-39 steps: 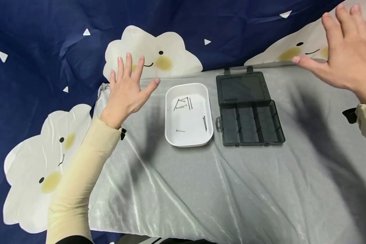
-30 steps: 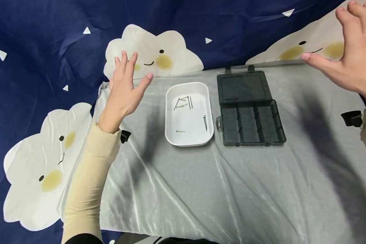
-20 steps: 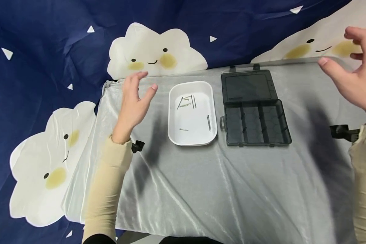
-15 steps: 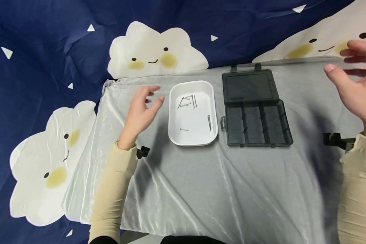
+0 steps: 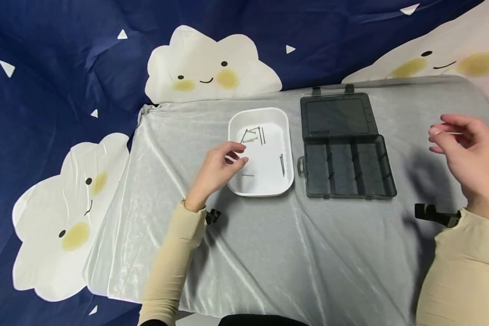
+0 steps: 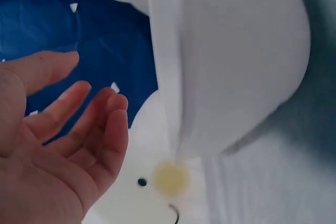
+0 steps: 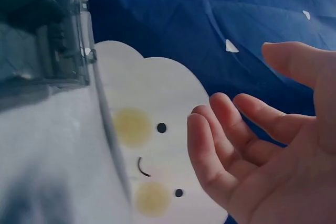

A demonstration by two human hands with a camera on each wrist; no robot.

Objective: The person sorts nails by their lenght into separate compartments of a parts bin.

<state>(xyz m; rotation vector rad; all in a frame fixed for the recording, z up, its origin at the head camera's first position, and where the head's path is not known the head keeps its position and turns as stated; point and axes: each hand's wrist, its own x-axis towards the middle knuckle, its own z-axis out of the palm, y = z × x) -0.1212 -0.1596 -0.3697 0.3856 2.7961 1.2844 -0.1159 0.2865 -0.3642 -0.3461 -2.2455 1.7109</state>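
Note:
My left hand [image 5: 217,171] hovers at the left side of a white tray [image 5: 265,188], its loosely bent fingertips over the rim and nothing between them. Inside the tray lie several screws or nails: a cluster [image 5: 250,136] toward the back, a dark pair [image 5: 282,165] on the right, and a single small screw [image 5: 247,175] near the front. My right hand [image 5: 474,158] is in the air right of a dark see-through compartment box [image 5: 342,167], fingers loosely curved and holding nothing. In the left wrist view the palm [image 6: 47,177] faces the tray's outer wall [image 6: 236,51].
The box lid [image 5: 338,115] lies folded back behind its divided base. Grey cloth [image 5: 261,253] with creases covers the table. A dark blue curtain with white clouds [image 5: 212,68] hangs behind and to the left. A black wrist mount [image 5: 436,215] juts from the right sleeve.
Both hands have come down from their raised, spread pose. The left moved right and toward me to the tray; the right lowered beside the box. Fingers have relaxed into a loose bend.

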